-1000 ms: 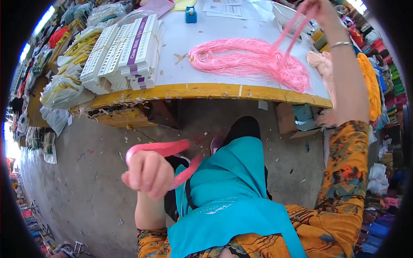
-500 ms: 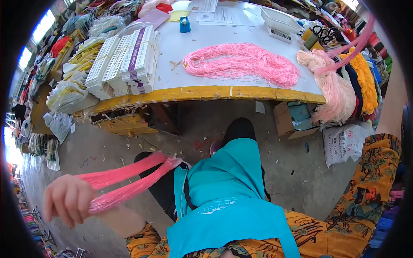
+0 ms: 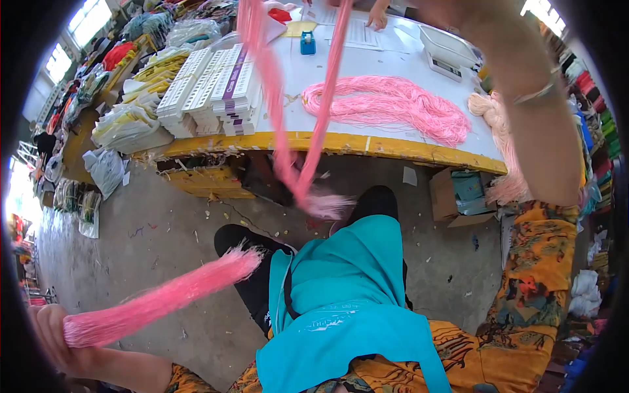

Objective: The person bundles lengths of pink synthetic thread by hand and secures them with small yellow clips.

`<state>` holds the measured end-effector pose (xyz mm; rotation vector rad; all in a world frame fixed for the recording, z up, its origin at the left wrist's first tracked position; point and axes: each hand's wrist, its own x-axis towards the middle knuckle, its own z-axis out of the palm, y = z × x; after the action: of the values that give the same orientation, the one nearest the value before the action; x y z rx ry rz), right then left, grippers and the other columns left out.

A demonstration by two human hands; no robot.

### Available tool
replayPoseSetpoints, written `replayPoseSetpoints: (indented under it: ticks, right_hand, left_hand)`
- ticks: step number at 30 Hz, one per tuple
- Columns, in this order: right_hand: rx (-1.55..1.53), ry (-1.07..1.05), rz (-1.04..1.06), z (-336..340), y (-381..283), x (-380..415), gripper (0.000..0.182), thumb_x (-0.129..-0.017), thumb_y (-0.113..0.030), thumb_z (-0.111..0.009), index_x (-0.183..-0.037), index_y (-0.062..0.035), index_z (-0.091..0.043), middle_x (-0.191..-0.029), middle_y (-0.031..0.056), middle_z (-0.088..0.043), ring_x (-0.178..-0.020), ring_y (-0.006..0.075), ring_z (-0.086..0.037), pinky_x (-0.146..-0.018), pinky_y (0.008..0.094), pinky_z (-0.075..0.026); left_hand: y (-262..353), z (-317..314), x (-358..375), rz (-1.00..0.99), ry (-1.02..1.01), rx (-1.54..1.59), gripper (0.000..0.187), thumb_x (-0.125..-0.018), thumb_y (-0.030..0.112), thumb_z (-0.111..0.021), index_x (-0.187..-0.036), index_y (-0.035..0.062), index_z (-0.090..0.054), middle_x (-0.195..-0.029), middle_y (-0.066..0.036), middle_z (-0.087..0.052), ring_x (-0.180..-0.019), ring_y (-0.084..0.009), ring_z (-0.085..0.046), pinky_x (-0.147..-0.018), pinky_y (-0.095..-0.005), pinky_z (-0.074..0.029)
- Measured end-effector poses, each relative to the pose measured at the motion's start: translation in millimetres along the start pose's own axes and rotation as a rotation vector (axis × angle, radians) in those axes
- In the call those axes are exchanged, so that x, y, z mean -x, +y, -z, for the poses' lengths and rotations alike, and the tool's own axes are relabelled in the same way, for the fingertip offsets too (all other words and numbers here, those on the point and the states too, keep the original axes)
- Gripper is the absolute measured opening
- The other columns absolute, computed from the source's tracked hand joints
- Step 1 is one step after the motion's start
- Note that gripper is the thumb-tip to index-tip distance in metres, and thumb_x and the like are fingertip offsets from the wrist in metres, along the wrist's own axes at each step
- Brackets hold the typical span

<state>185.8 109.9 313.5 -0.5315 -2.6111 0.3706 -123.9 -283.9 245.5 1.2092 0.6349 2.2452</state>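
Observation:
My left hand, at the lower left, is closed round one end of a bundle of pink thread; its frayed end points to the right above my knee. My right hand is raised at the top edge, blurred and partly cut off, so its fingers cannot be made out. Two pink strands hang from the top edge and meet in a frayed tip over the floor. A loose pink skein lies on the white table.
Stacked white cards, a blue tape dispenser, papers and a scale with a white tray are on the table. Another person's hand touches the papers. A cardboard box sits under the yellow edge.
The left hand's pink bundle now shows a frayed end, and that hand has moved left and down. My right arm has swung inward across the top right. Another person's hand has appeared over the papers.

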Motion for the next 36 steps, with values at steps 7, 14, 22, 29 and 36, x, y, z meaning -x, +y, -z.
replayPoseSetpoints:
  ticks: [7,14,22,29,36]
  right_hand:
    - [-1.137,-0.354,-0.56,-166.3,50.1,47.8,0.024,-0.094,-0.021,-0.058,-0.091,0.0017,-0.063,-0.055,-0.0032,-0.044,-0.05,0.0077,-0.051,-0.055,0.0227,-0.046]
    - [-1.476,-0.423,-0.572,-218.9,52.2,102.1,0.025,-0.096,-0.017,-0.052,-0.1,0.0041,-0.064,-0.063,0.0027,-0.057,-0.055,0.0119,-0.057,-0.054,0.0247,-0.047]
    - [-1.367,-0.308,-0.632,-240.0,62.0,148.0,0.019,-0.096,-0.011,-0.053,-0.103,0.0022,-0.065,-0.073,0.0029,-0.063,-0.062,0.0068,-0.057,-0.054,0.0207,-0.046]
    - [-1.045,-0.118,-0.589,-256.7,61.9,172.0,0.014,-0.093,-0.007,-0.059,-0.098,0.0038,-0.065,-0.079,0.0052,-0.066,-0.069,0.0082,-0.061,-0.062,0.021,-0.048]
    - [-0.486,-0.38,-0.578,-257.8,61.2,190.5,0.02,-0.084,-0.012,-0.068,-0.101,-0.001,-0.066,-0.088,0.0117,-0.068,-0.081,0.0187,-0.068,-0.075,0.029,-0.053]
  left_hand:
    - [-177.8,-27.0,69.7,0.529,0.034,-0.172,0.036,-0.102,0.03,-0.045,-0.086,0.0005,-0.059,-0.058,-0.001,-0.051,-0.033,-0.0041,-0.035,-0.029,-0.0203,-0.027]
    - [-321.7,-68.2,84.7,1.006,-0.068,-0.263,0.033,-0.097,0.018,-0.049,-0.123,-0.0008,-0.061,-0.063,0.003,-0.053,-0.047,-0.0032,-0.042,-0.044,-0.0189,-0.029]
    - [-371.2,-70.8,93.4,0.967,0.116,0.014,0.041,-0.095,0.013,-0.049,-0.134,0.0032,-0.052,-0.078,0.0,-0.059,-0.051,-0.0012,-0.041,-0.044,-0.0175,-0.027]
    - [-378.8,-85.6,92.6,0.908,0.265,-0.132,0.022,-0.094,0.018,-0.062,-0.109,0.0017,-0.062,-0.085,-0.004,-0.064,-0.07,-0.0073,-0.057,-0.056,-0.0187,-0.043]
    - [-388.4,-79.8,98.1,0.824,0.311,-0.063,0.019,-0.099,0.017,-0.052,-0.105,0.0012,-0.062,-0.066,0.001,-0.053,-0.044,-0.0031,-0.03,-0.041,-0.0201,-0.023]
